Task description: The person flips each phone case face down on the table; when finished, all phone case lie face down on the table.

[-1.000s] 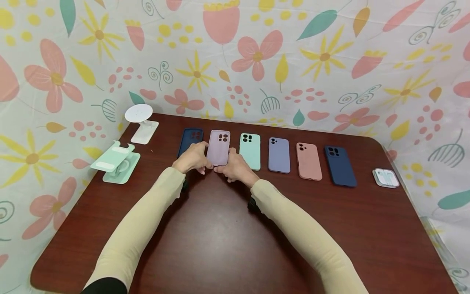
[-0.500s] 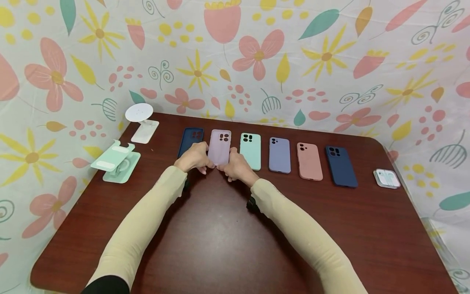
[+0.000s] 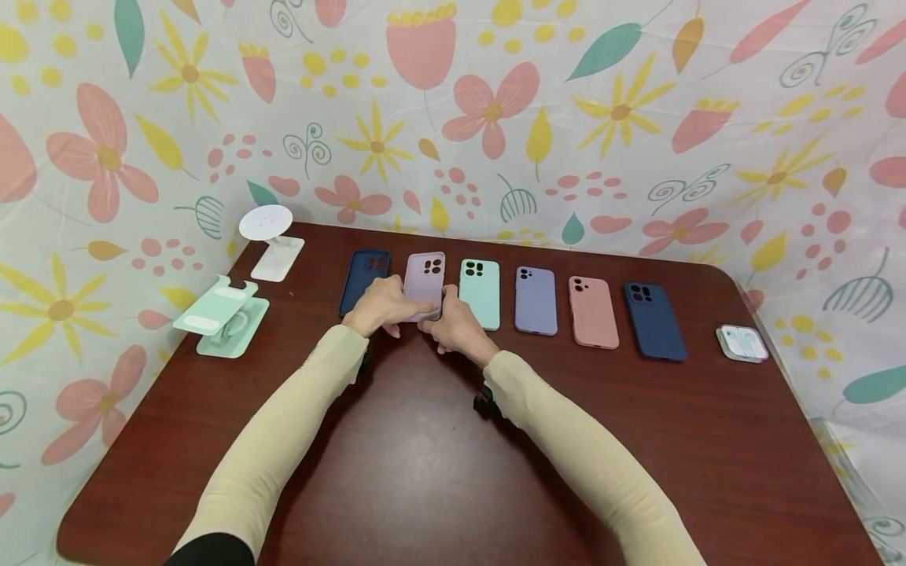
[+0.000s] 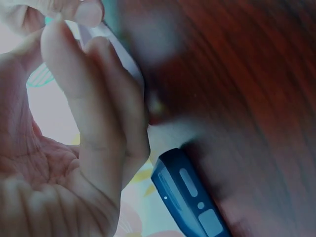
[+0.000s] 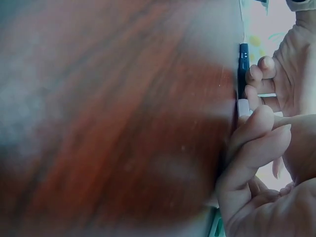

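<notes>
A pale lilac phone case [image 3: 425,279] lies second from the left in a row of cases on the dark wooden table [image 3: 425,472]. My left hand [image 3: 384,305] grips its lower left edge, thumb over the face. My right hand [image 3: 453,321] pinches its lower right edge. In the left wrist view my fingers [image 4: 94,113] curl round the pale case [image 4: 121,57], with the dark blue case [image 4: 190,195] just beside. In the right wrist view my fingers [image 5: 256,145] curl at the lilac case's edge [image 5: 244,107], near the table.
The row also holds a dark blue case [image 3: 364,281], a mint case [image 3: 480,293], a lavender case [image 3: 535,300], a salmon case [image 3: 593,312] and a navy case [image 3: 654,321]. A white earbud box [image 3: 742,343] sits far right. A mint stand [image 3: 225,318] and white stand [image 3: 270,236] stand left.
My left thumb has slid further over the lilac case's lower end. Both hands have shifted slightly away from me with the case. The other cases have not moved.
</notes>
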`<state>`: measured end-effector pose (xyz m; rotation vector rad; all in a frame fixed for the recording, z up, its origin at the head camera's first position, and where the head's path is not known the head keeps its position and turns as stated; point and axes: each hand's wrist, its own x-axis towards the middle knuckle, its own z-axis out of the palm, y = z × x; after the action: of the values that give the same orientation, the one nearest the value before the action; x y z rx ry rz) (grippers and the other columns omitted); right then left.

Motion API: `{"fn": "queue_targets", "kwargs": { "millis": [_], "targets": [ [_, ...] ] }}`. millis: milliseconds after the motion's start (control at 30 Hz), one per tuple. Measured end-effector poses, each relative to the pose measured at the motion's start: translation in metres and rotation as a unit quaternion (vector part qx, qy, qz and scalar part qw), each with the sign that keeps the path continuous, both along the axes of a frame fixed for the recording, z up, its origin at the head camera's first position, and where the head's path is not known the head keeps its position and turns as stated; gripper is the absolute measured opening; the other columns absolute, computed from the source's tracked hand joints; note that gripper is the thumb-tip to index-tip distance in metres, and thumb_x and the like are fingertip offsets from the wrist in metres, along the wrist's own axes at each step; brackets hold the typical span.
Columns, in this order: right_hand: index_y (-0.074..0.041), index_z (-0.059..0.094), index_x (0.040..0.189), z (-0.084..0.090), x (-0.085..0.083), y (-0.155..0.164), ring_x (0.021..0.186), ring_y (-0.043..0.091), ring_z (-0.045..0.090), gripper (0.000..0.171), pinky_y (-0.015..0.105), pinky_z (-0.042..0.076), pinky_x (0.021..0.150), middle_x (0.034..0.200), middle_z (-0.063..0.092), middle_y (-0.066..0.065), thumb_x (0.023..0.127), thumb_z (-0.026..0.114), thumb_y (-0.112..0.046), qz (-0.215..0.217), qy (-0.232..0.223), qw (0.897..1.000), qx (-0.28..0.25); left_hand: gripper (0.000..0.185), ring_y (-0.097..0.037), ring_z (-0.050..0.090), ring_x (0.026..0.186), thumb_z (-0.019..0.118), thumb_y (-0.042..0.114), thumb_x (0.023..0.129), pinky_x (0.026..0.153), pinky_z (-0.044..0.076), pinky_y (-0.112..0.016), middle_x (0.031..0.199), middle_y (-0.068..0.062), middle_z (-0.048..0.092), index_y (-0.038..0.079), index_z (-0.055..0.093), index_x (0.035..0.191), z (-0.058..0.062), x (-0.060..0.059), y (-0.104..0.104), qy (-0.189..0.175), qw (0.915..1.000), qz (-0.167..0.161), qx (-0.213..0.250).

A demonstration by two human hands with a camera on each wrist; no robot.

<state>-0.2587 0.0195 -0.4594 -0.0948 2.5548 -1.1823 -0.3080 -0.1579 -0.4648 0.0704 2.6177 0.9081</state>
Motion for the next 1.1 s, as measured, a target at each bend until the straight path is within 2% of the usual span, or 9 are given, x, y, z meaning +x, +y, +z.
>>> {"fn": "queue_targets", "kwargs": {
  "millis": [100,200,267,433,533,700,867,1000,1100],
  "targets": [
    [-0.003,0.018,0.169,0.001,0.003,0.001,0.042,0.017,0.059,0.089,0.029,0.058,0.050,0.103,0.077,0.020,0.103,0.076,-0.018,0.002,0.009,1.000,-0.010,0.096,-0.026,0.075,0.053,0.077,0.075,0.085,0.063,0.065,-0.038,0.123,-0.030,0.072,-0.006,0.059,0.134,0.017,0.015,0.008,0.015,0.9997,0.010,-0.016],
    [-0.003,0.018,0.169,0.001,0.004,0.001,0.044,0.017,0.061,0.090,0.030,0.060,0.053,0.125,0.075,0.022,0.102,0.076,-0.017,0.007,0.016,1.000,-0.012,0.104,-0.026,0.075,0.053,0.073,0.075,0.086,0.058,0.065,-0.036,0.135,-0.034,0.067,-0.007,0.054,0.147,0.022,0.018,0.014,0.024,0.9988,0.020,-0.037],
    [-0.003,0.018,0.169,0.001,0.003,0.000,0.045,0.018,0.062,0.090,0.030,0.060,0.056,0.124,0.075,0.023,0.102,0.076,-0.017,0.009,0.019,1.000,-0.008,0.106,-0.026,0.075,0.055,0.071,0.076,0.085,0.056,0.065,-0.036,0.135,-0.031,0.067,-0.005,0.052,0.150,0.026,0.021,0.019,0.018,0.9982,0.030,-0.049],
    [-0.006,0.018,0.169,-0.001,0.001,0.000,0.045,0.019,0.063,0.090,0.031,0.059,0.056,0.096,0.076,0.019,0.102,0.077,-0.019,0.010,0.027,1.000,-0.004,0.108,-0.026,0.075,0.057,0.070,0.079,0.082,0.052,0.063,-0.035,0.118,-0.023,0.069,-0.003,0.050,0.149,0.027,0.020,0.025,0.006,0.9956,0.046,-0.081],
    [-0.009,0.019,0.169,0.003,0.004,-0.002,0.045,0.021,0.063,0.088,0.032,0.059,0.055,0.094,0.075,0.017,0.103,0.076,-0.018,0.002,0.030,0.999,-0.010,0.107,-0.026,0.075,0.057,0.069,0.077,0.083,0.052,0.063,-0.035,0.117,-0.023,0.069,-0.003,0.049,0.150,0.025,0.019,0.026,0.006,0.9954,0.050,-0.082],
    [-0.012,0.022,0.169,0.003,0.005,0.000,0.045,0.022,0.063,0.085,0.031,0.056,0.054,0.081,0.074,0.014,0.103,0.076,-0.016,-0.001,0.048,0.999,-0.019,0.089,-0.024,0.074,0.055,0.066,0.072,0.083,0.054,0.064,-0.036,0.107,-0.020,0.069,-0.002,0.058,0.132,0.024,0.018,0.023,-0.008,0.9980,0.046,-0.044],
    [-0.014,0.023,0.169,0.002,0.006,0.003,0.045,0.022,0.063,0.086,0.030,0.057,0.059,0.067,0.069,0.010,0.102,0.077,-0.018,0.004,0.060,0.998,-0.025,0.064,-0.016,0.065,0.050,0.064,0.070,0.089,0.056,0.065,-0.032,0.070,-0.004,0.060,0.006,0.067,0.092,0.024,0.018,0.015,-0.047,0.9981,0.028,0.028],
    [-0.012,0.023,0.170,0.002,0.006,0.005,0.046,0.021,0.063,0.088,0.030,0.058,0.064,0.065,0.068,0.008,0.102,0.077,-0.021,0.008,0.056,0.998,-0.026,0.061,-0.013,0.062,0.052,0.064,0.069,0.094,0.060,0.066,-0.030,0.065,-0.002,0.056,0.008,0.068,0.090,0.026,0.021,0.010,-0.083,0.9911,0.013,0.103],
    [-0.011,0.023,0.170,0.001,0.006,0.006,0.046,0.020,0.063,0.088,0.029,0.057,0.061,0.067,0.068,0.007,0.102,0.077,-0.022,0.010,0.047,0.999,-0.025,0.065,-0.013,0.066,0.056,0.063,0.070,0.096,0.062,0.067,-0.030,0.077,-0.007,0.062,0.005,0.069,0.098,0.026,0.023,0.008,-0.100,0.9850,0.009,0.141]
  ]
}}
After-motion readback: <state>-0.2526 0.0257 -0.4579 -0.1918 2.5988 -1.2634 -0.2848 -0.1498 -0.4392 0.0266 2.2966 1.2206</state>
